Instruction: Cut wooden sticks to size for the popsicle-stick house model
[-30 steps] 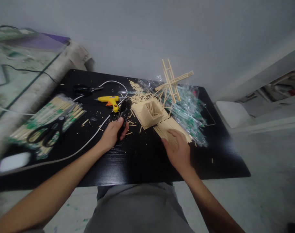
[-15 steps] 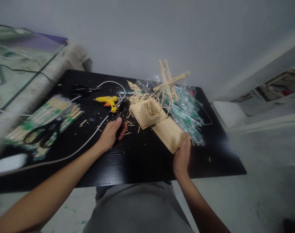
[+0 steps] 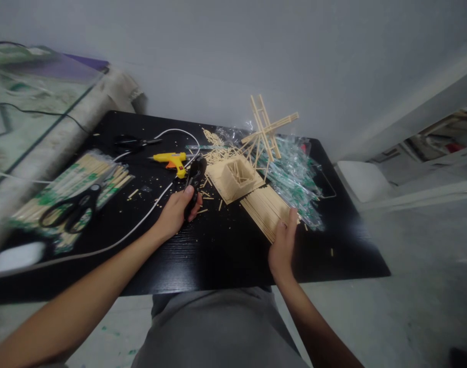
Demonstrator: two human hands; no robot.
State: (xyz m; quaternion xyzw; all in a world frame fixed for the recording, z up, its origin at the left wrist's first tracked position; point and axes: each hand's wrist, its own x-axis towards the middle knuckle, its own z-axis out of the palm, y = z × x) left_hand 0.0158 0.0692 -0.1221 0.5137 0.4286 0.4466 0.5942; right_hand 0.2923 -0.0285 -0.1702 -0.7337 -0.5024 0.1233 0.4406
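Note:
My left hand (image 3: 175, 209) is closed around a black hand tool (image 3: 195, 181), which looks like pliers or cutters; its far end is hard to make out. At the near end of a flat row of wooden sticks (image 3: 266, 207), my right hand (image 3: 283, 248) rests with fingers stretched out and the thumb over the edge. Touching the far end of that row is a square stick base with a hollow tapered box (image 3: 237, 179) on it. Behind the box stands a cross-shaped stick frame (image 3: 267, 130), like windmill blades, on thin slanted sticks.
A yellow glue gun (image 3: 174, 161) lies left of the box, beside a white cable (image 3: 141, 222). Large scissors (image 3: 78, 207) lie on bagged sticks (image 3: 64, 179); a second pair (image 3: 131, 143) is behind. Plastic wrappers (image 3: 294, 174) and cut stick pieces (image 3: 218, 148) cover the black table's (image 3: 218, 266) back.
My right hand has shifted slightly left, and its thumb now lies over the ends of the stick row. My left hand and its tool have barely moved.

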